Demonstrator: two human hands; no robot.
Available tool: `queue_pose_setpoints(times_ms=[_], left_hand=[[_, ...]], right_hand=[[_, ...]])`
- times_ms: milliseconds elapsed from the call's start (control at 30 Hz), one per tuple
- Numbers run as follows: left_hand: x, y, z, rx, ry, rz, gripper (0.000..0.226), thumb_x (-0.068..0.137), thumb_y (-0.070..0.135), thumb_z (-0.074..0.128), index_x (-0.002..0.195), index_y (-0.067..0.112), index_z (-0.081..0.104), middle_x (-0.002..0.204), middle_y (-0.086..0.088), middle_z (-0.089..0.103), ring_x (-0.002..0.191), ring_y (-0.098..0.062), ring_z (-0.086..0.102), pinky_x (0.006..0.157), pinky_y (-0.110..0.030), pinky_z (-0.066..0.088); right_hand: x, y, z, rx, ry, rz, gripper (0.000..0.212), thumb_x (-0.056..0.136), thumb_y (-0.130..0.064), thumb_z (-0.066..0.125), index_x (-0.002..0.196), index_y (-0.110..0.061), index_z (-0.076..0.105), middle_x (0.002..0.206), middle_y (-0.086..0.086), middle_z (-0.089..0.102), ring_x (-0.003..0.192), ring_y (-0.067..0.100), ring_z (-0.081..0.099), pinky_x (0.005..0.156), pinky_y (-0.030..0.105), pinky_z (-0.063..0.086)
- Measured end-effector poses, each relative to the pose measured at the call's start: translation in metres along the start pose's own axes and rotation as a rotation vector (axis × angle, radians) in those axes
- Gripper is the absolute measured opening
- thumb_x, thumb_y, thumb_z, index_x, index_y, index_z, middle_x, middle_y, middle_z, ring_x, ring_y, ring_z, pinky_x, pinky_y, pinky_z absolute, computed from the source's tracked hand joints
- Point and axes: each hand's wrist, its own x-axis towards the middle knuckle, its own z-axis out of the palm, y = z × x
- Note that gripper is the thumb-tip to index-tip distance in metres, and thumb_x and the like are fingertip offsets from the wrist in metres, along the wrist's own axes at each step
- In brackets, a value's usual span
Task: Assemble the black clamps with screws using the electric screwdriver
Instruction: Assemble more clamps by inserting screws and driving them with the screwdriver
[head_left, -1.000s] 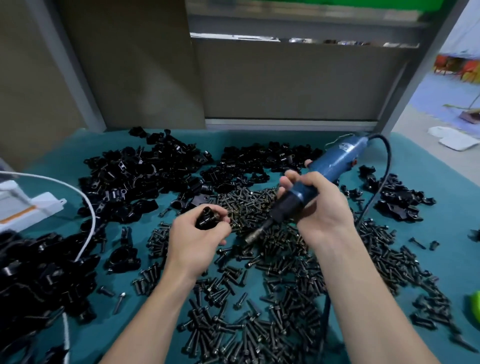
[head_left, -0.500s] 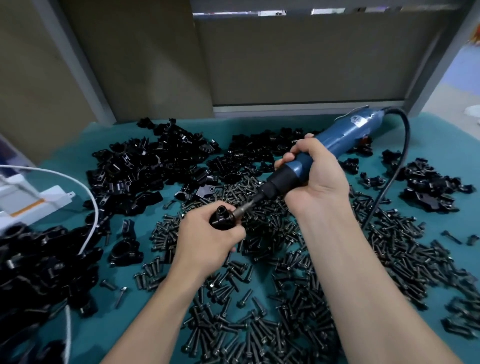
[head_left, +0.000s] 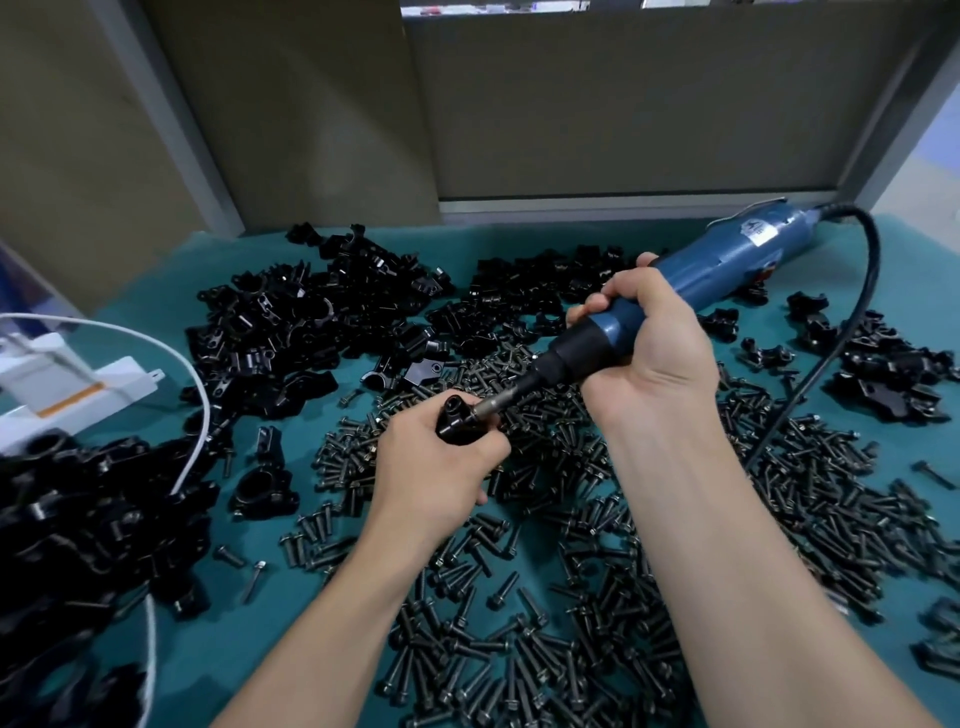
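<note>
My left hand (head_left: 436, 467) grips a black clamp (head_left: 457, 422) above the middle of the table. My right hand (head_left: 649, 348) holds the blue electric screwdriver (head_left: 701, 283), which slants down to the left. Its metal bit (head_left: 496, 402) meets the clamp's right side; the screw there is hidden by the bit and my fingers. Loose black screws (head_left: 561, 519) cover the teal mat under both forearms.
Piles of black clamps lie at the back left (head_left: 291, 332), back centre (head_left: 524, 291), far right (head_left: 883, 364) and near left (head_left: 78, 519). The screwdriver's black cord (head_left: 852, 312) loops over the right side. A white device (head_left: 62, 389) with a white cable (head_left: 192, 395) sits at the left edge.
The screwdriver swung from hovering apart to its bit touching the clamp in my left hand. Since half a second ago the hands have stayed joined there.
</note>
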Motion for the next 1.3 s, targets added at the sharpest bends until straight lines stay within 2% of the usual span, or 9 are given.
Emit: queue_pose_setpoints(times_ms=[133, 467, 700, 1300], left_hand=[[0.002, -0.004, 0.002, -0.043, 0.023, -0.068, 0.02, 0.074, 0.014, 0.079, 0.079, 0.033, 0.075, 0.052, 0.009, 0.057, 0.042, -0.016, 0.045, 0.043, -0.031, 0.036], [0.004, -0.005, 0.002, -0.042, 0.066, -0.126, 0.032, 0.076, 0.008, 0.08, 0.078, 0.04, 0.077, 0.049, 0.009, 0.058, 0.039, -0.012, 0.045, 0.043, -0.029, 0.039], [0.004, -0.004, 0.001, -0.056, 0.071, -0.17, 0.032, 0.076, 0.007, 0.081, 0.077, 0.039, 0.078, 0.051, 0.008, 0.06, 0.044, -0.014, 0.046, 0.051, -0.035, 0.042], [0.001, 0.004, 0.0, -0.013, 0.062, -0.199, 0.035, 0.079, 0.008, 0.082, 0.075, 0.041, 0.075, 0.05, 0.01, 0.061, 0.037, -0.012, 0.048, 0.04, -0.023, 0.039]], right_hand=[[0.0, 0.005, -0.001, -0.004, -0.036, -0.018, 0.036, 0.085, 0.018, 0.053, 0.095, -0.017, 0.058, 0.069, 0.004, 0.056, 0.05, 0.016, 0.05, 0.058, 0.03, 0.051], [0.003, 0.011, -0.008, 0.002, -0.117, 0.01, 0.037, 0.086, 0.019, 0.051, 0.095, -0.017, 0.057, 0.068, 0.005, 0.055, 0.053, 0.018, 0.051, 0.058, 0.03, 0.052], [0.003, 0.015, -0.01, 0.001, -0.144, -0.015, 0.038, 0.085, 0.019, 0.052, 0.097, -0.017, 0.056, 0.068, 0.005, 0.056, 0.052, 0.017, 0.052, 0.059, 0.031, 0.052], [0.004, 0.017, -0.014, 0.012, -0.126, 0.015, 0.036, 0.088, 0.018, 0.051, 0.101, -0.016, 0.054, 0.073, 0.005, 0.053, 0.054, 0.017, 0.05, 0.059, 0.031, 0.051]])
